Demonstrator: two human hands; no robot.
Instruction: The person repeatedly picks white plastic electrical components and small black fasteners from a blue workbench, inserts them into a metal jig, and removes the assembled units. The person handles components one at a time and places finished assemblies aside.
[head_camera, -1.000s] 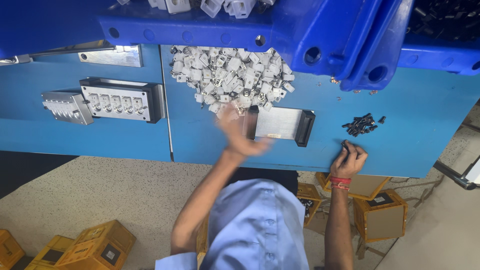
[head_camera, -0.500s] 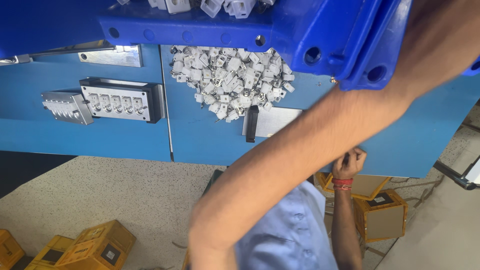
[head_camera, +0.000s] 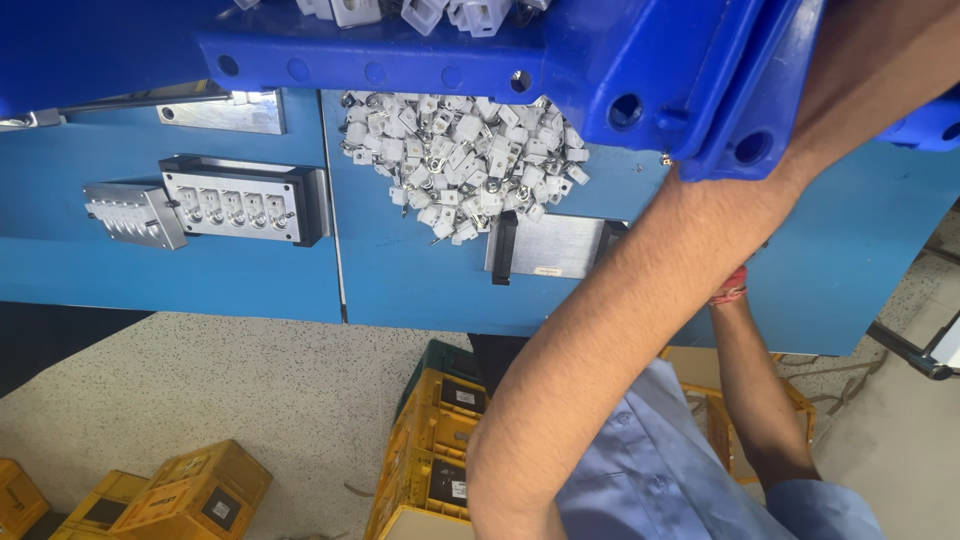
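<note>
Reaching up and to the right, the left arm (head_camera: 640, 330) is crossing the whole view, and its hand is going out of sight behind the blue crate (head_camera: 560, 60) at the top, so whether those fingers are spread or closed cannot be told. The right forearm (head_camera: 765, 400) is lying lower right with a red band (head_camera: 730, 290) at the wrist; its hand is hidden behind the left arm, and its fingers cannot be judged either.

Nearest the arms, one metal plate (head_camera: 555, 245) is lying flat on the blue table (head_camera: 420, 290). It is looking like a bare grey rectangle with a black bar along its left end, and its right end is disappearing under the left arm. Just above it, touching its top edge, one heap of small white plastic parts (head_camera: 460, 160) is spreading out, too many to count.

Well to the left, two metal moulds are sitting side by side: a larger one (head_camera: 235, 205) in a black frame with five cavities in a row, and a smaller bare block (head_camera: 135, 215). A second flat plate (head_camera: 225, 112) is showing above them. Several yellow boxes (head_camera: 190, 490) are standing on the floor.
</note>
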